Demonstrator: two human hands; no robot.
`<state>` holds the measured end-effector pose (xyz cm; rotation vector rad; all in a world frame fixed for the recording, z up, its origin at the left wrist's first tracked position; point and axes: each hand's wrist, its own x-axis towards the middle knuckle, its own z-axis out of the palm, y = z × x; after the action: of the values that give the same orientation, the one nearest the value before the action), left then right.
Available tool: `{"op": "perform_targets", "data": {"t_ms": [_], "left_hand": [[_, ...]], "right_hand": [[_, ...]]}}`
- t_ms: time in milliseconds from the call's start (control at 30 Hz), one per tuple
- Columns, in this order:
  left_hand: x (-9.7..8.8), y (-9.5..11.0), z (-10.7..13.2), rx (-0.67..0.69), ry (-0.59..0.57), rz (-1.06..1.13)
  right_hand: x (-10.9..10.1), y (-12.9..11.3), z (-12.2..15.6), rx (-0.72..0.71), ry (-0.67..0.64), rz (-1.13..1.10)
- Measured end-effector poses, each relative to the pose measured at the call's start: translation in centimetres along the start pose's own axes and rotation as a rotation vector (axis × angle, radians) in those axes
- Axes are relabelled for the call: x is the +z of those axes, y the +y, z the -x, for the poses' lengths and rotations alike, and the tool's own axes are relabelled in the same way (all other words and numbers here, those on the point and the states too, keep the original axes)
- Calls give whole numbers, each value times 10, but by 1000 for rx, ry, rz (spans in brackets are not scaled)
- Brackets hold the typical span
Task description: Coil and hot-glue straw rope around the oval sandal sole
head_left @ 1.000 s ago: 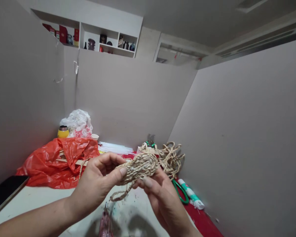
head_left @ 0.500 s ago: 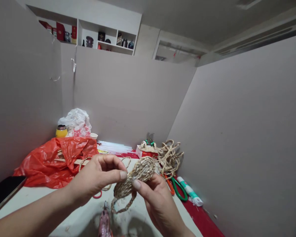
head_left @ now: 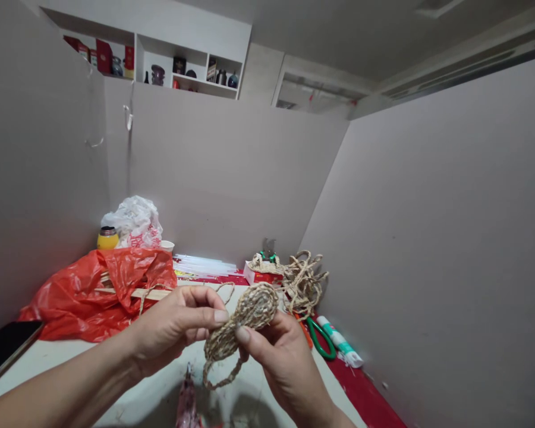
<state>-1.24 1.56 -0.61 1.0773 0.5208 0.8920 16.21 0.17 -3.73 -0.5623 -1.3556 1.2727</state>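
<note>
Between my hands, above the table, is a small sole-shaped piece of coiled straw braid (head_left: 255,306), narrow at its waist, with a loop of braid hanging below it. My right hand (head_left: 288,362) grips its right side, thumb pressed on the front near the waist. On the left edge, my left hand (head_left: 182,324) pinches the braid between thumb and fingertips. A glue gun (head_left: 188,401) stands below the piece, nozzle up, partly cut off by the frame's bottom edge.
Left are a red plastic bag (head_left: 84,297) with wooden strips and a phone (head_left: 9,351). Behind lie clear glue sticks (head_left: 205,266). At right are a heap of straw rope (head_left: 304,282), green-handled scissors (head_left: 320,339) and a white-and-green roll (head_left: 339,340). Grey partitions (head_left: 223,172) enclose the table.
The straw piece stays in both hands, turned and lowered very slightly. My left fingers have shifted a little along its edge. The whole view has moved slightly.
</note>
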Motion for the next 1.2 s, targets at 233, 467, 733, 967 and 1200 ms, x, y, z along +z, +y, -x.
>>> {"op": "perform_targets", "data": {"t_ms": [233, 467, 733, 967, 1200], "left_hand": [[7, -1, 1, 54, 52, -26], [4, -2, 0, 109, 70, -204], [2, 3, 1, 262, 177, -220], [4, 3, 5, 319, 152, -216], [2, 6, 3, 244, 13, -281]], "right_hand": [[-1, 2, -2, 21, 40, 30], [0, -8, -5, 108, 18, 123], [-5, -21, -8, 21, -78, 134], [-4, -18, -4, -70, 163, 296], [-2, -21, -1, -79, 154, 367]]}}
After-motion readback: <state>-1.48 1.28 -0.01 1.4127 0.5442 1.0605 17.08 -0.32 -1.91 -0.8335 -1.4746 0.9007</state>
